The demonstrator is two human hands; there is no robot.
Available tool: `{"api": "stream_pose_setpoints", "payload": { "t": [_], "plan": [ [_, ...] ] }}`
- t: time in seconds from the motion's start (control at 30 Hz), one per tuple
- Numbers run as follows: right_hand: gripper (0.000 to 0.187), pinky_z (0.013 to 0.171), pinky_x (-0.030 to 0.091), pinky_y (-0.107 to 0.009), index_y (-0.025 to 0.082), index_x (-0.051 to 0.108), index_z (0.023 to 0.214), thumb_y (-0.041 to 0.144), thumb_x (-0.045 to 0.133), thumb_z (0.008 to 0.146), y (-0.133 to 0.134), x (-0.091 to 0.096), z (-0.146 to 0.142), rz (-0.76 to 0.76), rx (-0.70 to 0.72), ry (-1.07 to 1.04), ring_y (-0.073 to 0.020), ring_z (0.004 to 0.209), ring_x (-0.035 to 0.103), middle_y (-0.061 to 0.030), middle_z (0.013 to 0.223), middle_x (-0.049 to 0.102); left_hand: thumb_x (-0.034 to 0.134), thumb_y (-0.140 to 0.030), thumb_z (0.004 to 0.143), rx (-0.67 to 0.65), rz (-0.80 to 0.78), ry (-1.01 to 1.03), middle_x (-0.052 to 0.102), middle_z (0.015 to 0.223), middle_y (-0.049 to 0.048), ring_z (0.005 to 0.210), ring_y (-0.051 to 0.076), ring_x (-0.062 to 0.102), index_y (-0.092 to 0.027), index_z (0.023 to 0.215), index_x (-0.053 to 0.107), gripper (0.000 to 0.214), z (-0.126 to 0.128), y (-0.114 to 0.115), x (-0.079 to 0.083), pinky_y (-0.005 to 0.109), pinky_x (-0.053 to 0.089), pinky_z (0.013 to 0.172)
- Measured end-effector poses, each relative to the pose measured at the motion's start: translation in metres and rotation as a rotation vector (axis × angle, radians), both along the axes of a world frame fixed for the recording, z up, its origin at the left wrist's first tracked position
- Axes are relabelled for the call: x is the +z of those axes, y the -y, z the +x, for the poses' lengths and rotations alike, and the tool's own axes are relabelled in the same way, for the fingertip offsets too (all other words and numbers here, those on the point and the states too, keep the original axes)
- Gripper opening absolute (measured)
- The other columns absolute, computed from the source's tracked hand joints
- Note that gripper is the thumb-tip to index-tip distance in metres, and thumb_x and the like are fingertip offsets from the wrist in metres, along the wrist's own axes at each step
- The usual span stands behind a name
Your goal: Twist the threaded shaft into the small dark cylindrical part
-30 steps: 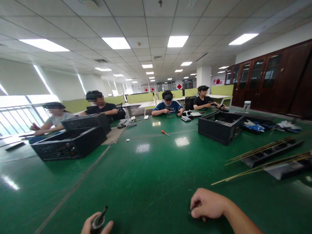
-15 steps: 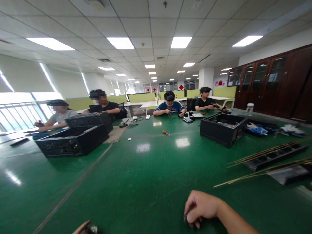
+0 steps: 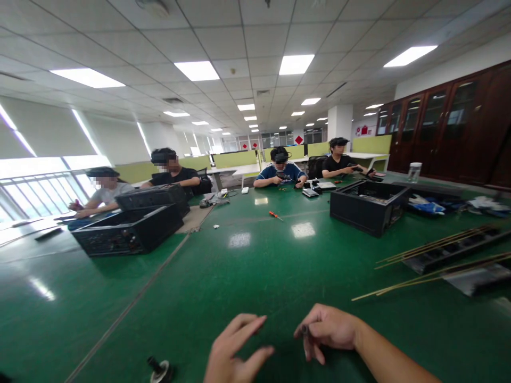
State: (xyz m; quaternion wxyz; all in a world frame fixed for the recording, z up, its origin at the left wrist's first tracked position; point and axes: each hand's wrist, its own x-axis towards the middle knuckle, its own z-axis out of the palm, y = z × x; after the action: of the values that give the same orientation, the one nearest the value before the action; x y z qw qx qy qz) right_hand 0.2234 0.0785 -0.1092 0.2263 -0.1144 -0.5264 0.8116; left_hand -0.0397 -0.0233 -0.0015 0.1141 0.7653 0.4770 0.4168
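Note:
My left hand (image 3: 239, 348) hovers at the bottom middle, fingers and thumb apart, with nothing seen between them. To its right, my right hand (image 3: 333, 327) is closed in a pinch on a small dark cylindrical piece (image 3: 305, 330), whose round end shows at the fingertips. A short gap separates the two hands. On the green table (image 3: 255, 276), left of my left hand, sits a round metal part with a dark stem (image 3: 160, 371), partly cut off by the frame's bottom edge.
Black computer cases (image 3: 128, 234) stand at the left, another case (image 3: 365, 207) at the right. An orange screwdriver (image 3: 275, 215) lies mid-table. Thin sticks (image 3: 419, 279) rest over dark parts at the right. Several co-workers sit across the table.
My left hand has moved right, away from the round metal part, towards my right hand. My right hand has turned slightly, showing the dark piece more clearly. The view has shifted a little.

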Motion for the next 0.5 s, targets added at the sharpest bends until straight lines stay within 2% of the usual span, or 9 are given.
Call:
{"api": "stream_pose_setpoints", "payload": {
  "t": [0.07,0.13,0.23,0.3,0.37,0.43,0.5],
  "plan": [
    [0.056,0.042,0.044,-0.02,0.005,0.074,0.086,0.059,0.081,0.074,0.002,-0.001,-0.002,0.0,-0.017,-0.042,-0.0142,0.045,0.062,-0.014,0.074,0.074,0.084,-0.036,0.074,-0.171,-0.074,0.074,0.078,0.095,0.005,0.088,0.022,0.073,-0.03,0.11,0.08,0.036,0.052,-0.019,-0.001,0.028,0.06,0.08],
    [0.059,0.04,0.042,-0.019,0.006,0.071,0.075,0.065,0.079,0.074,0.003,-0.001,0.0,0.005,-0.047,-0.064,-0.0123,0.04,0.059,-0.0145,0.072,0.073,0.078,-0.029,0.078,-0.223,-0.128,0.115,0.077,0.09,0.0051,0.084,0.021,0.073,-0.028,0.094,0.084,0.017,0.087,-0.033,-0.007,0.027,0.058,0.076],
    [0.063,0.04,0.041,-0.019,0.007,0.069,0.073,0.069,0.076,0.075,0.003,0.002,0.007,0.004,-0.084,-0.073,-0.0104,0.04,0.057,-0.0149,0.073,0.074,0.072,-0.025,0.081,-0.22,-0.132,0.152,0.077,0.088,0.0052,0.081,0.019,0.072,-0.026,0.086,0.083,0.012,0.105,-0.04,-0.013,0.027,0.058,0.074],
    [0.062,0.048,0.046,-0.021,0.006,0.073,0.085,0.066,0.081,0.072,0.002,0.004,0.011,0.02,-0.041,-0.056,-0.0104,0.044,0.059,-0.0167,0.081,0.075,0.07,-0.025,0.082,-0.21,-0.116,0.173,0.077,0.087,0.005,0.082,0.02,0.072,-0.025,0.088,0.082,0.013,0.096,-0.038,-0.008,0.027,0.058,0.076],
    [0.067,0.059,0.051,-0.025,0.007,0.073,0.107,0.06,0.086,0.068,0.0,0.006,0.012,0.039,0.034,-0.029,-0.0103,0.049,0.062,-0.0182,0.092,0.076,0.069,-0.028,0.085,-0.153,-0.08,0.157,0.076,0.085,0.004,0.081,0.019,0.072,-0.025,0.091,0.08,0.013,0.071,-0.033,0.004,0.028,0.059,0.077],
    [0.074,0.066,0.052,-0.027,0.01,0.069,0.124,0.054,0.088,0.068,-0.001,0.007,0.011,0.045,0.092,-0.01,-0.0095,0.052,0.062,-0.0186,0.099,0.076,0.07,-0.036,0.085,-0.001,-0.022,0.062,0.077,0.085,0.0025,0.079,0.02,0.073,-0.027,0.091,0.08,0.014,0.029,-0.027,0.017,0.027,0.059,0.076],
    [0.075,0.067,0.052,-0.026,0.011,0.067,0.129,0.05,0.089,0.069,-0.002,0.006,0.01,0.037,0.117,-0.009,-0.0092,0.053,0.062,-0.0189,0.101,0.075,0.074,-0.052,0.08,0.241,0.024,-0.035,0.078,0.091,0.0023,0.083,0.023,0.074,-0.03,0.088,0.08,0.025,-0.025,-0.018,0.025,0.029,0.061,0.077]
  ]
}}
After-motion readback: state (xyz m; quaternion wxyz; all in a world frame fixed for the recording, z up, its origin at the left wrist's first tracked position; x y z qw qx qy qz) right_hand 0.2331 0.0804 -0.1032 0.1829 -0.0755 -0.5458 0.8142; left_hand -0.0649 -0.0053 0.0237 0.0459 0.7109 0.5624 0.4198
